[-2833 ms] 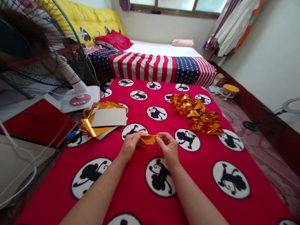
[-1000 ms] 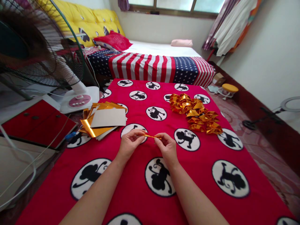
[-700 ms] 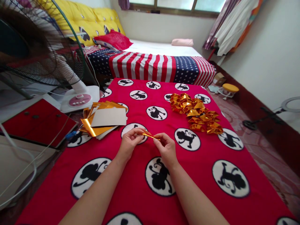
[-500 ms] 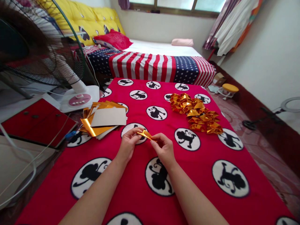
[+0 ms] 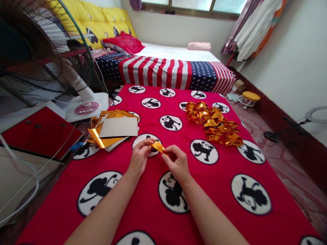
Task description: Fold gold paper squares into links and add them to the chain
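A small piece of folded gold foil paper (image 5: 158,147) is pinched between my two hands, a little above the red cloth (image 5: 150,170). My left hand (image 5: 140,153) grips its left end between thumb and fingers. On the right end, my right hand (image 5: 178,159) closes with thumb and forefinger. To the left lies a stack of gold foil sheets (image 5: 95,137), with a pale sheet (image 5: 119,127) face up on top. Several folded gold paper ingots (image 5: 214,122) sit in a cluster at the right rear of the cloth.
A fan (image 5: 84,92) with its white base stands left of the cloth, near a red board (image 5: 43,132) and loose cables. Behind is a bed (image 5: 163,71) with a striped cover. A yellow stool (image 5: 251,96) and a ring-topped stand (image 5: 318,113) are on the right.
The folded foil has turned slightly in my fingers, so more of its gold face shows. My right fingers have shifted a little to the left. The stack and cluster are unchanged.
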The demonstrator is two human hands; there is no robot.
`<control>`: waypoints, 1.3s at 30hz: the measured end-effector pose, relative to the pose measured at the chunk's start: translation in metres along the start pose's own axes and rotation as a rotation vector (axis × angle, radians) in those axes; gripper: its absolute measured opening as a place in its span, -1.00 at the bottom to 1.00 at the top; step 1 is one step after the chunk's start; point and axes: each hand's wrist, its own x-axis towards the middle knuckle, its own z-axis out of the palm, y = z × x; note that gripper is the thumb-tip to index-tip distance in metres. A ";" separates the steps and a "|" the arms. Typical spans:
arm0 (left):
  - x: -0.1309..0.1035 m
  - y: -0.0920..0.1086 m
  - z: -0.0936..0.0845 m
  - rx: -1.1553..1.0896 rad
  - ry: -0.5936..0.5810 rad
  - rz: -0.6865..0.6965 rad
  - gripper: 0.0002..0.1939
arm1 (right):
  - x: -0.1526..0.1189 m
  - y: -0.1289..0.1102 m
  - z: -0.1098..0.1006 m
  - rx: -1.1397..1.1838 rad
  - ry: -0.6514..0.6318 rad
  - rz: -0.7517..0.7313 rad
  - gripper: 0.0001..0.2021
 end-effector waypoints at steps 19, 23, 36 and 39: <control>-0.010 -0.004 0.005 0.788 -0.214 0.504 -0.86 | -0.001 0.003 0.000 -0.085 0.072 -0.007 -0.90; -0.009 -0.004 0.004 0.835 -0.220 0.514 -0.82 | -0.001 0.005 0.000 -0.131 0.062 -0.029 -0.87; -0.005 -0.006 -0.003 1.195 -0.168 0.619 -0.72 | 0.000 0.008 -0.005 -0.212 0.152 0.034 -0.83; -0.006 -0.002 -0.003 1.434 -0.131 0.614 -0.90 | 0.001 0.009 -0.006 -0.188 0.156 0.065 -0.85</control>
